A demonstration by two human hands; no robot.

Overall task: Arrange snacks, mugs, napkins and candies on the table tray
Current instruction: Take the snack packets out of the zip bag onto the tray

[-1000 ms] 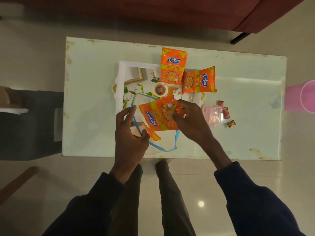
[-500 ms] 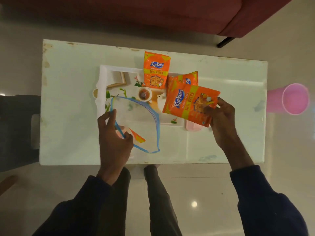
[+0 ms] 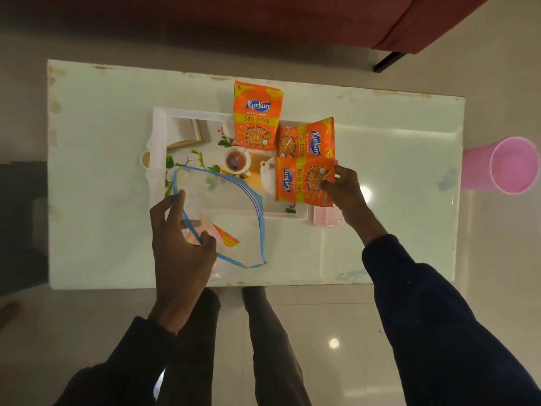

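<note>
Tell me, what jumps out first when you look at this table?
Three bright orange snack packets sit in a cluster on the far right part of the white tray, the nearest one pinched by the right hand. The left hand holds a clear zip bag at the near edge.

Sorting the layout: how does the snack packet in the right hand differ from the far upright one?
The held packet lies sideways, its logo turned, gripped by the right hand; the far packet reads upright and is untouched. The far packet overhangs the tray rim; the held packet sits over its right end. Both are orange Kurkure.
</note>
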